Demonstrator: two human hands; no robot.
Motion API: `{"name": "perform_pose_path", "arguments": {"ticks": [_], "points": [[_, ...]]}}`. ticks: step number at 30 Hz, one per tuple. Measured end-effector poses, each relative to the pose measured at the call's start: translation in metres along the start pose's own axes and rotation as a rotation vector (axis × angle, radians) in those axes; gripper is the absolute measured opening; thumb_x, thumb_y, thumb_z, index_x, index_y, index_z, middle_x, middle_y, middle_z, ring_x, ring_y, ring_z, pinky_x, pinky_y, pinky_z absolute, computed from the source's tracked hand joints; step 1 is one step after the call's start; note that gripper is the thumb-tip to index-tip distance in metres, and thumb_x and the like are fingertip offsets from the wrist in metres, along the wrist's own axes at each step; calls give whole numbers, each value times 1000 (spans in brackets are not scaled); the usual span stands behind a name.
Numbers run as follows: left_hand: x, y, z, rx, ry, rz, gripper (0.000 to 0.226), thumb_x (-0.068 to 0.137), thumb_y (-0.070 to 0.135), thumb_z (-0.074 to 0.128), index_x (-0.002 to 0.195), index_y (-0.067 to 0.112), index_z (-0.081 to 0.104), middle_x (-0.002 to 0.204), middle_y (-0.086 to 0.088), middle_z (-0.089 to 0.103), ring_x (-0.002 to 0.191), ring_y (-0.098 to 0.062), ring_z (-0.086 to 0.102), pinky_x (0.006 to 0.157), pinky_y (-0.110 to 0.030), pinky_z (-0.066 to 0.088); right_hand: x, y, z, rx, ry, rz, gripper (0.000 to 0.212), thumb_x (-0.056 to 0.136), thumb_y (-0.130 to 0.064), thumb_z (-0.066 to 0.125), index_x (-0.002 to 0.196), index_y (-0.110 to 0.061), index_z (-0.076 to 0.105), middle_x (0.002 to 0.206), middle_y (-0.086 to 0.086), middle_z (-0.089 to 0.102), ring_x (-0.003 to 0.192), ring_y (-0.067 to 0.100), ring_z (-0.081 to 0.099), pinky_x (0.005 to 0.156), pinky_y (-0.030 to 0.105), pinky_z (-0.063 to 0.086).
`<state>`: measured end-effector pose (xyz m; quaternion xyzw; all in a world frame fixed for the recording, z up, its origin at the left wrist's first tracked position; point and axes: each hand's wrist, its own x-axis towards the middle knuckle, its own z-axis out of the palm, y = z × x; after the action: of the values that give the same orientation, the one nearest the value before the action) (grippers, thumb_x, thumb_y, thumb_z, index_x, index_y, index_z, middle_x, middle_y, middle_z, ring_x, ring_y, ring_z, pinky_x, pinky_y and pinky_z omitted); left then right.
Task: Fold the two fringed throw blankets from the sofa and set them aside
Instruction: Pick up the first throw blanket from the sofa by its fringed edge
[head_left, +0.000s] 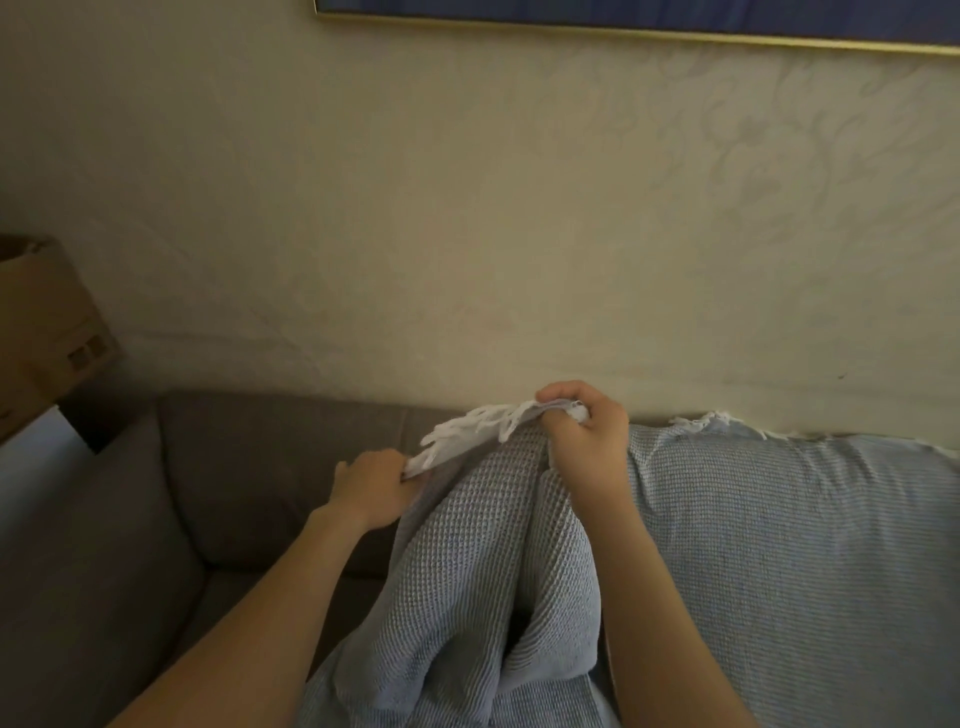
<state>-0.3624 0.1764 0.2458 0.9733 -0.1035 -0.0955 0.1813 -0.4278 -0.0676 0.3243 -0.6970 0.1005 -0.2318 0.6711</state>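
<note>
Left hand (371, 480) pinches the fringed edge (467, 428) of the lifted blanket (467, 571), low and toward the bare sofa (249, 467); right hand (584, 439) is clenched on the same edge, higher, nearer the sofa's back. The held edge therefore runs left-low to right-high between the hands, the cloth hanging toward the viewer. Second blanket (779, 519) drapes the sofa's right, touching the first.

This is a home living room: a grey sofa (249, 467) stands against a patterned wall (467, 208), with a gold-framed picture (623, 15) hanging above.
</note>
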Motion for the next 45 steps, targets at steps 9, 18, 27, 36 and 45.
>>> {"name": "perform_pose_path", "arguments": {"ticks": [9, 18, 27, 36, 45], "points": [[1, 20, -23, -644, 440, 118, 26, 108, 30, 57, 121, 19, 77, 107, 5, 78, 99, -9, 72, 89, -35, 59, 5, 16, -12, -281, 290, 92, 40, 89, -4, 63, 121, -26, 72, 63, -7, 65, 45, 13, 45, 44, 32, 46], [-4, 73, -49, -448, 175, 420, 40, 102, 30, 70, 64, 27, 58, 52, 15, 50, 50, 1, 45, 52, -22, 29, -10, 30, 20, -315, -405, -233, 51, 97, -15, 69, 145, -30, 57, 115, -13, 72, 96, 1, 69, 82, 24, 54], [-2, 36, -38, -417, -36, 242, 63, 85, 63, 80, 57, 12, 56, 53, 1, 43, 51, -9, 39, 53, -30, 28, -2, 30, 17, -414, -404, -112, 15, 95, -11, 64, 95, -19, 76, 66, -7, 64, 56, 1, 50, 54, 22, 38], [-11, 16, -21, -588, 9, 136, 35, 100, 25, 67, 74, 2, 68, 68, -13, 64, 59, -13, 57, 56, -29, 41, 4, 28, 18, -130, -2, 29, 15, 96, -13, 59, 91, -15, 73, 63, -2, 56, 55, 12, 40, 50, 28, 32], [-1, 34, -34, -511, 247, 244, 30, 96, 26, 58, 76, 6, 68, 67, -2, 69, 59, -15, 56, 57, -39, 44, 0, 42, 22, -332, 138, 122, 36, 91, -7, 60, 120, -25, 70, 103, -13, 70, 61, 5, 64, 53, 15, 49]]}}
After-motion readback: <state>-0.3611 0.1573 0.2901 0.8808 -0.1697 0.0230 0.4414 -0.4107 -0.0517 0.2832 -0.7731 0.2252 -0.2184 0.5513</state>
